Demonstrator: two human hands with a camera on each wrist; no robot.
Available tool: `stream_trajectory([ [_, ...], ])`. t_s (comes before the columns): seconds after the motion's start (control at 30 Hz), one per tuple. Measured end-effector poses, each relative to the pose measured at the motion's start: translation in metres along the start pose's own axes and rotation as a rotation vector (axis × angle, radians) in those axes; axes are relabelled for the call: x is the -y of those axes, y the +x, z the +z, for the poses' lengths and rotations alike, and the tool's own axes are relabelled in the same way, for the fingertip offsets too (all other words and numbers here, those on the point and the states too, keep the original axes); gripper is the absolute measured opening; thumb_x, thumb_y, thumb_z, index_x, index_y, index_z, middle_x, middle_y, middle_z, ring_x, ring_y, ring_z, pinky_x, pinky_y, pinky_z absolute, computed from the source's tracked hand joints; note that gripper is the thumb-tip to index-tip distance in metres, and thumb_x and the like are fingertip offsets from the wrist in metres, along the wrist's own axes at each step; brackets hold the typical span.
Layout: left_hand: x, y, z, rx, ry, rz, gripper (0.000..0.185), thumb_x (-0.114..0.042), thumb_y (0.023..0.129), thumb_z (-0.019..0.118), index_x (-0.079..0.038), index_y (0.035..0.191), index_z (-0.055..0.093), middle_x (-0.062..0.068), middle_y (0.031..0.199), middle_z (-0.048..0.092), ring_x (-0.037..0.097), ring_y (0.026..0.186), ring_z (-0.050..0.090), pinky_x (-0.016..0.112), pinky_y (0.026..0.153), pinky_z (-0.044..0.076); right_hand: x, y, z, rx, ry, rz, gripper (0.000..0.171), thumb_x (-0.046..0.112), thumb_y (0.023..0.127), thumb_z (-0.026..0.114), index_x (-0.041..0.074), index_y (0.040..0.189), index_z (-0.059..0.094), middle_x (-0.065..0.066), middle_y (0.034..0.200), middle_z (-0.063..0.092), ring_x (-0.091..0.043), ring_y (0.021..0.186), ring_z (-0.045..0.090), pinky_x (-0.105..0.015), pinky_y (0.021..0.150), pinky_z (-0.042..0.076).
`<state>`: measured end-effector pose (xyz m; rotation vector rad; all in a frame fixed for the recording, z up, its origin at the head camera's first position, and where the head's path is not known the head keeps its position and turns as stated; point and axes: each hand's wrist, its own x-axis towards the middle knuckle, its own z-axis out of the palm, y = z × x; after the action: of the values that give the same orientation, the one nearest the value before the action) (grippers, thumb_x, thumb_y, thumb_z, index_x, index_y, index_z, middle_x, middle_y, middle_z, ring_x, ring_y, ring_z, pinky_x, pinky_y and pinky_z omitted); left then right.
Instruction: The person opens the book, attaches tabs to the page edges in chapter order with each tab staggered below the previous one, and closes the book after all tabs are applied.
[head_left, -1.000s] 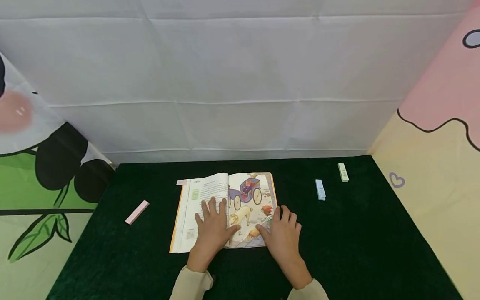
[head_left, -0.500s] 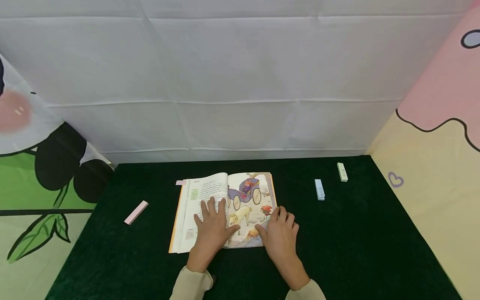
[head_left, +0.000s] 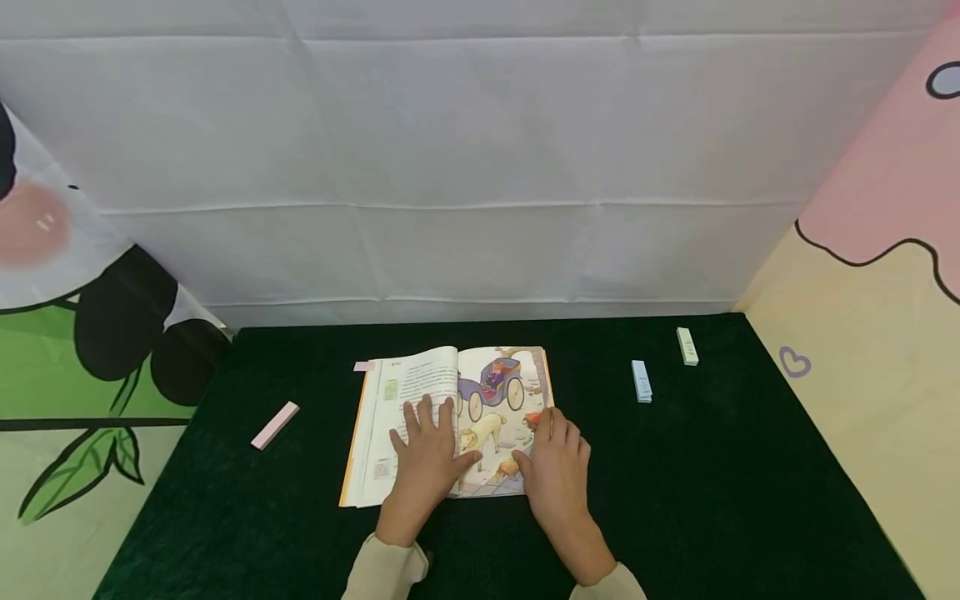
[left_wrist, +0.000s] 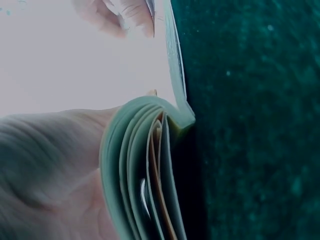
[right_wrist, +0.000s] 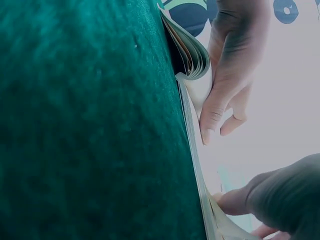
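Note:
An open picture book (head_left: 491,421) lies on the dark green cloth, text on its left page and a drawn purple carriage on its right page. My left hand (head_left: 423,462) rests on the left page, fingers spread and thumb across the fold. At the lower right edge, my right hand (head_left: 557,471) holds the right page, its thumb on top and its other fingers bent at the edge. The right wrist view shows this page edge (right_wrist: 227,227) curving up near the right thumb. Thick curled pages (left_wrist: 137,160) bulge beside the left palm in the left wrist view.
A pink sticky-note strip (head_left: 274,426) lies left of the book, and a pink tab (head_left: 363,366) sticks out at its upper left. To the right lie a blue strip (head_left: 641,382) and a pale green strip (head_left: 687,347). A white cloth wall (head_left: 480,167) stands behind.
My right hand has shifted slightly left and inward at the right page's edge, its fingers drawn closer together. The left hand stays in place on the left page.

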<state>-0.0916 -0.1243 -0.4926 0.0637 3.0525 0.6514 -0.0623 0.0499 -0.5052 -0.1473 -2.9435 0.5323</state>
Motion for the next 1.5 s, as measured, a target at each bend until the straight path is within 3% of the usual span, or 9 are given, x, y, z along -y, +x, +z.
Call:
stream_trajectory([
  [0.27, -0.001, 0.001, 0.001, 0.008, -0.023, -0.009, 0.093, -0.038, 0.078, 0.092, -0.002, 0.151, 0.046, 0.037, 0.161, 0.028, 0.067, 0.151, 0.017, 0.089, 0.109, 0.019, 0.005, -0.003, 0.0, 0.01, 0.08, -0.088, 0.066, 0.025, 0.095, 0.078, 0.0, 0.149, 0.049, -0.024, 0.15, 0.052, -0.042, 0.136, 0.053, -0.06, 0.111, 0.044],
  [0.53, 0.001, 0.002, -0.002, 0.002, -0.172, 0.008, 0.042, -0.023, 0.083, 0.089, -0.015, 0.12, 0.071, 0.036, 0.16, 0.028, 0.066, 0.151, 0.012, 0.093, 0.106, 0.009, 0.011, -0.004, -0.008, 0.109, 0.133, -0.161, 0.059, 0.034, 0.101, 0.069, 0.004, 0.15, 0.052, -0.024, 0.156, 0.047, -0.044, 0.134, 0.054, -0.058, 0.104, 0.05],
  [0.8, 0.002, 0.004, -0.007, 0.012, -0.283, 0.008, 0.011, -0.015, 0.092, 0.077, -0.018, 0.101, 0.082, 0.036, 0.161, 0.029, 0.064, 0.152, 0.011, 0.094, 0.104, 0.004, 0.01, -0.005, -0.013, 0.163, 0.16, -0.196, 0.054, 0.036, 0.104, 0.064, 0.005, 0.148, 0.056, -0.022, 0.158, 0.045, -0.044, 0.139, 0.05, -0.06, 0.107, 0.05],
  [1.13, 0.005, 0.005, -0.009, 0.048, -0.358, 0.003, 0.017, -0.031, 0.095, 0.075, -0.016, 0.1, 0.083, 0.035, 0.161, 0.026, 0.061, 0.153, 0.008, 0.094, 0.104, -0.002, 0.012, -0.009, -0.018, 0.125, 0.204, -0.292, 0.047, 0.03, 0.104, 0.064, 0.008, 0.145, 0.061, -0.015, 0.158, 0.049, -0.04, 0.14, 0.049, -0.058, 0.109, 0.049],
  [1.37, 0.005, 0.005, -0.011, 0.068, -0.432, -0.038, 0.034, -0.036, 0.104, 0.063, -0.009, 0.104, 0.084, 0.034, 0.162, 0.023, 0.055, 0.155, 0.008, 0.091, 0.106, -0.007, 0.018, -0.012, -0.022, 0.219, 0.225, -0.358, 0.047, 0.034, 0.106, 0.06, 0.013, 0.149, 0.058, -0.011, 0.164, 0.044, -0.038, 0.146, 0.043, -0.058, 0.11, 0.047],
  [1.5, 0.007, 0.007, -0.013, 0.039, -0.484, -0.058, 0.035, -0.035, 0.103, 0.065, -0.004, 0.104, 0.083, 0.033, 0.16, 0.027, 0.053, 0.154, 0.015, 0.091, 0.106, -0.007, 0.02, -0.013, -0.023, 0.266, 0.236, -0.392, 0.049, 0.036, 0.107, 0.057, 0.016, 0.152, 0.055, -0.009, 0.167, 0.04, -0.036, 0.148, 0.041, -0.057, 0.112, 0.045],
])
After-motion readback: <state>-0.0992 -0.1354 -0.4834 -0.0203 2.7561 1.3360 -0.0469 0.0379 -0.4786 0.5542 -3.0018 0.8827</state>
